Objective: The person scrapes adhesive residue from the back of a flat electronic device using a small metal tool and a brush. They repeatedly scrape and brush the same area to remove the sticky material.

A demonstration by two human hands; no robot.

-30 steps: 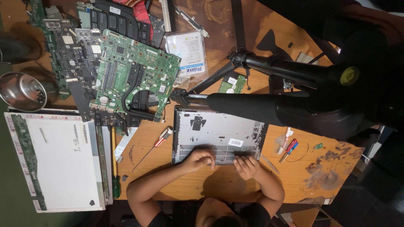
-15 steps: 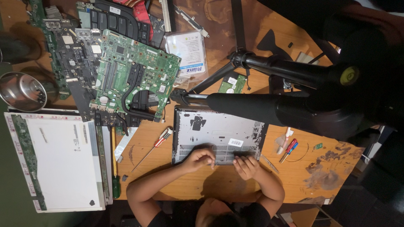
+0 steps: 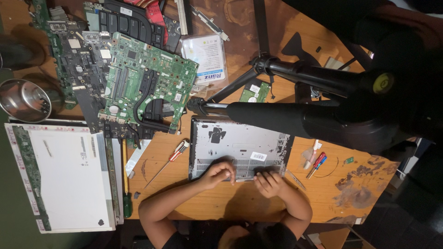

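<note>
Your left hand curls and right hand presses flat, probably, on the stiff laptop base; hold its near edge.

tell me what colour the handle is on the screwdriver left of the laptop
Red and white, on the screwdriver lying beside the laptop; the head view shows it.

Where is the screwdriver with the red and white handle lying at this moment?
In the head view, the red and white screwdriver lies on the wooden table, just left of the grey laptop base and below the green circuit board.
</note>
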